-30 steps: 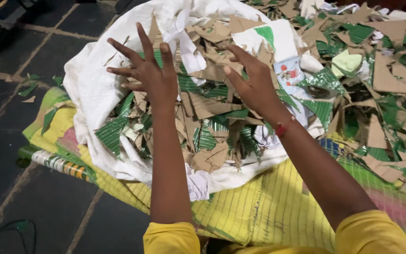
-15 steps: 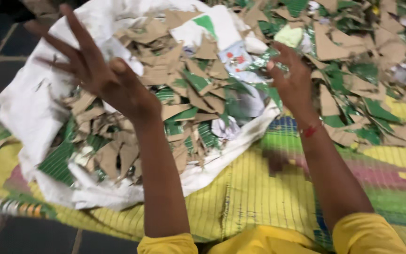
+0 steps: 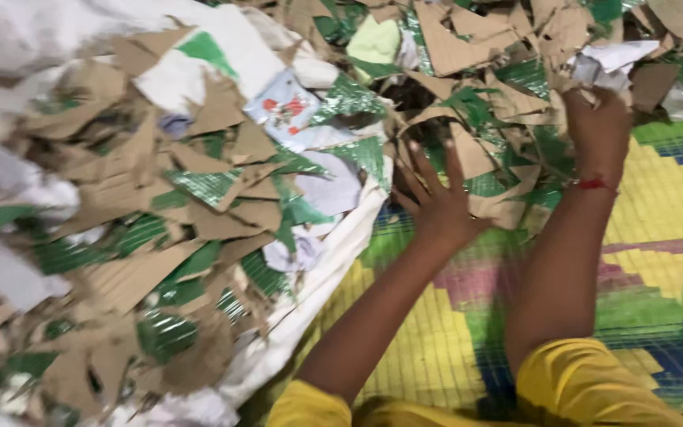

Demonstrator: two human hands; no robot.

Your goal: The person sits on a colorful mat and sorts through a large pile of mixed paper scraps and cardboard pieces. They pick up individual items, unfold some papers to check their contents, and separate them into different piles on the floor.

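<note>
Your left hand [image 3: 434,202] lies flat with the fingers spread open, palm down, on the cardboard scraps [image 3: 499,202] at the near edge of the loose pile. It holds nothing; it only presses on the brown and green pieces there. Your right hand [image 3: 597,130] is a little farther in the pile, and its fingers are closed around a bunch of scraps with some crumpled white paper [image 3: 612,59] just above the knuckles. A red thread [image 3: 592,184] goes around the right wrist. Both arms come out of yellow sleeves [image 3: 586,387] at the bottom of the view.

The scraps are torn triangles and strips, brown on one side and shiny green on the other. The pile under your hands lies on a woven mat [image 3: 666,213] with yellow, pink, green and blue bands, and it covers the far part of the mat. To the left of your left hand, a white sack [image 3: 318,308] lies open on the mat, and it is heaped with the same kind of scraps. On the top of this heap is a small printed card [image 3: 284,103] with red marks, and near it a pale green piece [image 3: 375,41]. The left part of the view is blurred.
</note>
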